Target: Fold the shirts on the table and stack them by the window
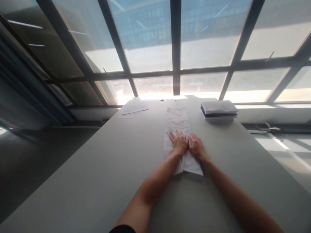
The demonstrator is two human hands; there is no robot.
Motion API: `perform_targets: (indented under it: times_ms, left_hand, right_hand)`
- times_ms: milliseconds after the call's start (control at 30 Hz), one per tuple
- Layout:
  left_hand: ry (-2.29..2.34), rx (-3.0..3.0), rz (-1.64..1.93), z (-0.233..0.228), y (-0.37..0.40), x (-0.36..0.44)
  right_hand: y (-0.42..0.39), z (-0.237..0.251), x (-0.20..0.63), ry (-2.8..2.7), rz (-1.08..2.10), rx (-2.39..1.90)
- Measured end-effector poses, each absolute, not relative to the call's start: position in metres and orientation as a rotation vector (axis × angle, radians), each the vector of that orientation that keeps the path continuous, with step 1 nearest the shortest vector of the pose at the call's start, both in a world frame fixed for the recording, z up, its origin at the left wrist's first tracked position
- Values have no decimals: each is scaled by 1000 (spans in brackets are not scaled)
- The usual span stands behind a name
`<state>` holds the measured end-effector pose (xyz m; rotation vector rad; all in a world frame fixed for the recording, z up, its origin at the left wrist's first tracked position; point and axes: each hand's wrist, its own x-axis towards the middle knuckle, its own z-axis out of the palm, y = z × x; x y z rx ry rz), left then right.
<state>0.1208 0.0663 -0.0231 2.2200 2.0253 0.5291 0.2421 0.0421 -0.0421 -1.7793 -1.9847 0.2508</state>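
Observation:
A long white cloth (177, 122), folded into a narrow strip, lies flat on the grey table (109, 168), running away from me. My left hand (179, 141) and my right hand (196, 146) rest side by side on the middle of the cloth, palms down and fingers spread. Their thumbs touch. Neither hand grips anything. The near end of the cloth shows between my forearms.
A stack of folded cloths (219, 109), white with a dark layer, sits at the far right of the table. Flat white sheets (134, 106) lie at the far left. Large windows (175, 48) rise behind the table's far edge.

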Motion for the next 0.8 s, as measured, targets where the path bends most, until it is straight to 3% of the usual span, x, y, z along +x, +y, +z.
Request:
perform_targets:
  times_ms: [233,367,567,800]
  left_hand:
    - [1913,2275,607,-20,76,117]
    - [1914,1949,802,-2,96,100]
    - [2013,1611,973,26,118,-13]
    - [2162,1559,852,21,97,-140]
  right_hand:
    - [40,-36,236,-2084,285,-1823]
    - [40,-37,238,-2098,284,-1815]
    - [40,-39,237,-2091,284,-1817]
    - [39,-38,234,-2084,300,-1805]
